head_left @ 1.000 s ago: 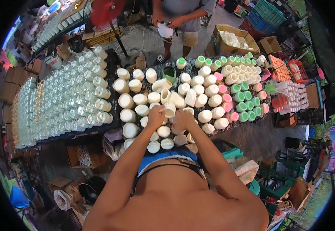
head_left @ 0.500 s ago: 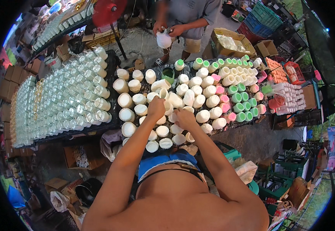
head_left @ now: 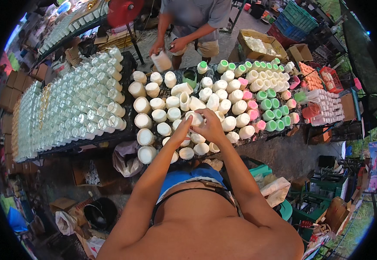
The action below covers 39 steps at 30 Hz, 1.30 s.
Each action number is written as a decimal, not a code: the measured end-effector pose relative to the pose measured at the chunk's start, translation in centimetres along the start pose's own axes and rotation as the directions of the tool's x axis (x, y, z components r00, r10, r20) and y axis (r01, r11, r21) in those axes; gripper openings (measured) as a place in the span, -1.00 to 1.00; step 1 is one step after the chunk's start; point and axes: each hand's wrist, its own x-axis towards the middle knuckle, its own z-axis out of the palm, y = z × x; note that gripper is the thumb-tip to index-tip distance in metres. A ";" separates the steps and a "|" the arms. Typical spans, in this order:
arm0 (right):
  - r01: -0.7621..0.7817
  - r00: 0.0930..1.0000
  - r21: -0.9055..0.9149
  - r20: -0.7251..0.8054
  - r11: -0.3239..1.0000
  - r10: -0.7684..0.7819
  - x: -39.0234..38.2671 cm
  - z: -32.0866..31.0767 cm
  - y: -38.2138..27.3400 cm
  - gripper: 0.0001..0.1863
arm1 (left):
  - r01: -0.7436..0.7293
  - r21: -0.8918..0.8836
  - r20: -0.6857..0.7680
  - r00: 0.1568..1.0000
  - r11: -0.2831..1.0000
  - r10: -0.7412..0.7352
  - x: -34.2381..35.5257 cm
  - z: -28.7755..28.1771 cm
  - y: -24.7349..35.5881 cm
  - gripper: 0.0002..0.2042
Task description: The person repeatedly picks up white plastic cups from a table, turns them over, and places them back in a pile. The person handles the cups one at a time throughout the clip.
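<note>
Between my left hand [head_left: 182, 131] and my right hand [head_left: 211, 125] is an off-white, wax-like cylinder [head_left: 194, 118], gripped from both sides above the table's near middle. My fingers curl round it and partly cover it. Many similar white cylinders [head_left: 142, 105] stand in rows about my hands. Just beyond my hands, a hollow white cylinder [head_left: 184, 100] stands beside a few tilted or lying ones, such as a white cylinder [head_left: 181, 89]. A green, open-topped container [head_left: 189, 78] stands at the table's far edge.
Clear glass jars [head_left: 84, 99] crowd the left table. To the right are green-topped cylinders [head_left: 268, 104], pink pieces [head_left: 252, 105] and a red cup [head_left: 311, 110]. Across the table a person [head_left: 193, 26] holds a white cylinder [head_left: 161, 61]. A red fan [head_left: 123, 12] stands behind.
My hands have come together and lifted a white cylinder, now held between them. Across the table, the other person has moved left and lowered the white piece towards the table's edge.
</note>
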 end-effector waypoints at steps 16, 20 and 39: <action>-0.593 0.803 0.333 0.313 0.733 0.507 -1.1 5.0 1.3 -0.25 | -0.025 -0.340 -0.083 0.997 0.940 -0.003 -1.5 0.7 -3.1 -0.26; -0.636 0.771 0.378 0.320 0.673 0.550 -1.7 3.9 -0.7 -0.27 | -0.020 -0.367 -0.048 0.999 0.930 0.003 -2.3 1.1 -3.1 -0.28; -0.344 0.931 0.575 0.312 0.742 0.190 -2.3 3.0 1.1 -0.30 | -0.019 -0.491 -0.138 0.989 0.871 -0.057 -2.8 2.2 -1.5 -0.40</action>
